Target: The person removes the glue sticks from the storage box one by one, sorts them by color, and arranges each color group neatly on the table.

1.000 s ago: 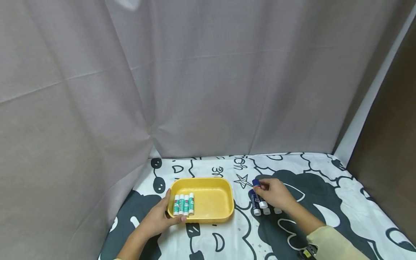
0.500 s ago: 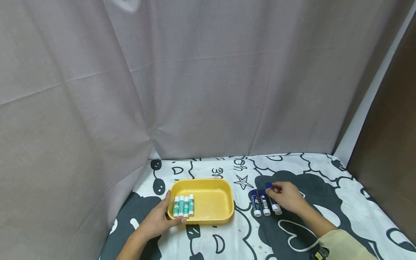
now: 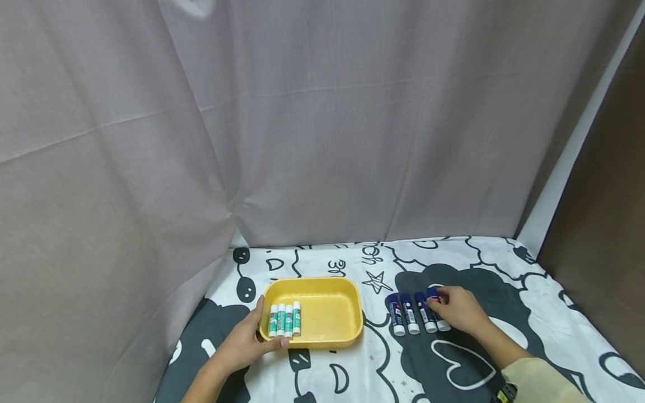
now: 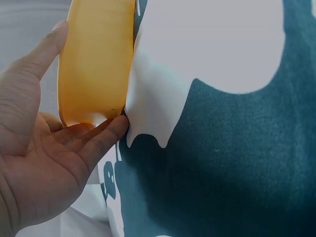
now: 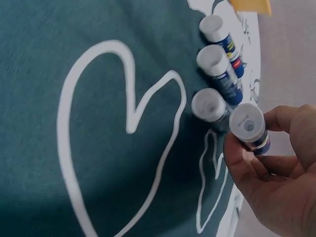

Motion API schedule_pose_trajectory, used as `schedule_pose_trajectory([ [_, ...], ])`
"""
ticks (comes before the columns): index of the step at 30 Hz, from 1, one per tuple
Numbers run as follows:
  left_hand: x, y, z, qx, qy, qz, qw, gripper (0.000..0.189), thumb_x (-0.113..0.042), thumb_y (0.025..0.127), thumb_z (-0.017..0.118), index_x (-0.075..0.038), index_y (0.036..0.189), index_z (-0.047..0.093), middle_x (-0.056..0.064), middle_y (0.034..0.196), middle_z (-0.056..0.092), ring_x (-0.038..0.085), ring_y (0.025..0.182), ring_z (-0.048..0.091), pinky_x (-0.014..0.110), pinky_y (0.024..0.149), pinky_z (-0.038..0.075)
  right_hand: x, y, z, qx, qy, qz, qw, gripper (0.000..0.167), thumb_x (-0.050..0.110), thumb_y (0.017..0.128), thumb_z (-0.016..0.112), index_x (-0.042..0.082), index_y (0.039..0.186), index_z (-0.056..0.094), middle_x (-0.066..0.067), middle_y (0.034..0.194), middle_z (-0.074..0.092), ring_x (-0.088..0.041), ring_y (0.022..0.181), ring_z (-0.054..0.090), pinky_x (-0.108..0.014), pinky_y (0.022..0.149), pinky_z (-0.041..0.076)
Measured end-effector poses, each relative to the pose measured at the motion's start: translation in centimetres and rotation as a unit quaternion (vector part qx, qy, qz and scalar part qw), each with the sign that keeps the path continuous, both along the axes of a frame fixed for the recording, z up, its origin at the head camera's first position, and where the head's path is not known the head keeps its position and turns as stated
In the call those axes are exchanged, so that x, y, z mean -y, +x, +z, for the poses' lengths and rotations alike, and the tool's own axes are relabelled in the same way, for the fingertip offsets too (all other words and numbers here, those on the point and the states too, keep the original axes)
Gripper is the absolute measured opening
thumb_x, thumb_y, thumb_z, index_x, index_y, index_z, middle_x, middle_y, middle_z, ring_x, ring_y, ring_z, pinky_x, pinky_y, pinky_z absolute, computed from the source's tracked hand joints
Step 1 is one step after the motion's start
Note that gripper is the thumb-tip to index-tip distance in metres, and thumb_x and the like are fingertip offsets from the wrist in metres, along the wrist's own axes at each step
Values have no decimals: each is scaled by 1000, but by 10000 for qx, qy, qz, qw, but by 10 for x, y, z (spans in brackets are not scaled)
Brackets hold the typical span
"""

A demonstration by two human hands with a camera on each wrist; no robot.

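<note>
In the head view, my right hand (image 3: pixel 459 309) pinches a dark blue glue stick (image 3: pixel 443 324) by its upper end, at the right end of a row. The held glue stick's white base (image 5: pixel 247 121) faces the right wrist camera. Three similar blue glue sticks (image 3: pixel 396 316) lie side by side just left of it on the cloth. My left hand (image 3: pixel 242 342) grips the left end of a yellow tray (image 3: pixel 347 338), thumb and fingers spread along its rim and wall. Inside the tray's left part, several green-and-white glue sticks (image 3: pixel 289 321) lie in a row.
A white cloth (image 3: pixel 322 263) with dark cartoon prints covers the surface. Behind it hangs a grey curtain (image 3: pixel 322 140). A brown panel (image 3: pixel 599 224) stands along the right side.
My right hand has carried its blue glue stick rightward over the others, to the right end of their row. My left hand and the tray have stayed in place.
</note>
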State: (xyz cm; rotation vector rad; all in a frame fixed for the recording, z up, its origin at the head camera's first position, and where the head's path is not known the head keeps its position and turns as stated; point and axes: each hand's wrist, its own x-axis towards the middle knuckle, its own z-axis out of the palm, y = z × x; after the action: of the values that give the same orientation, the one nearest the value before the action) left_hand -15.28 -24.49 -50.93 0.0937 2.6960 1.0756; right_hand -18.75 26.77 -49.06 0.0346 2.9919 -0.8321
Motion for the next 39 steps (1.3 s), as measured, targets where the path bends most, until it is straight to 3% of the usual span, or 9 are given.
schedule_pose_trajectory([
  [6,0,0,0,16,-12,-3,10000,140,-62,79,96,-10,179,12,22,178,37,45,160,45,66,127,40,-7,-4,-13,89,230,-27,9997,53,22,100,78,-21,128,66,-10,84,64,-24,79,59,-35,65,42],
  [13,0,-1,1,-17,48,-2,10000,140,-62,80,96,-11,179,10,21,179,36,44,160,44,66,128,39,-12,-10,-22,-89,468,-19,9989,53,23,97,78,-22,124,67,-11,84,63,-25,79,59,-37,66,45],
  [17,1,-2,2,-43,46,9,10000,140,-61,79,96,-11,179,11,21,178,37,44,160,45,66,128,40,-14,-14,-27,-92,587,-36,9982,53,24,96,78,-21,123,68,-19,92,67,-30,85,62,-47,74,54],
  [21,1,-1,1,-9,19,24,10000,140,-61,79,97,-12,179,12,21,178,38,44,160,45,66,127,40,-13,-15,-31,-80,691,-71,9976,52,23,95,79,-21,122,68,-27,99,71,-35,90,66,-58,82,58],
  [25,0,1,1,16,37,10,10000,139,-61,79,97,-12,179,13,21,177,39,42,158,47,66,127,41,-13,-15,-34,-117,748,-87,9971,52,22,94,79,-22,120,68,-31,101,70,-38,91,68,-62,86,58],
  [31,-1,3,2,-28,93,-21,10000,138,-58,80,97,-10,179,13,22,177,39,43,158,47,66,127,41,-14,-14,-35,-164,775,-75,9968,49,22,93,79,-21,116,69,-29,99,68,-37,89,67,-63,84,58],
  [39,-1,2,3,39,16,20,10000,139,-59,80,97,-12,179,13,22,177,39,44,159,46,66,127,40,-12,-14,-24,-354,860,-152,9956,49,22,95,77,-21,117,69,-28,98,64,-36,85,64,-60,77,58],
])
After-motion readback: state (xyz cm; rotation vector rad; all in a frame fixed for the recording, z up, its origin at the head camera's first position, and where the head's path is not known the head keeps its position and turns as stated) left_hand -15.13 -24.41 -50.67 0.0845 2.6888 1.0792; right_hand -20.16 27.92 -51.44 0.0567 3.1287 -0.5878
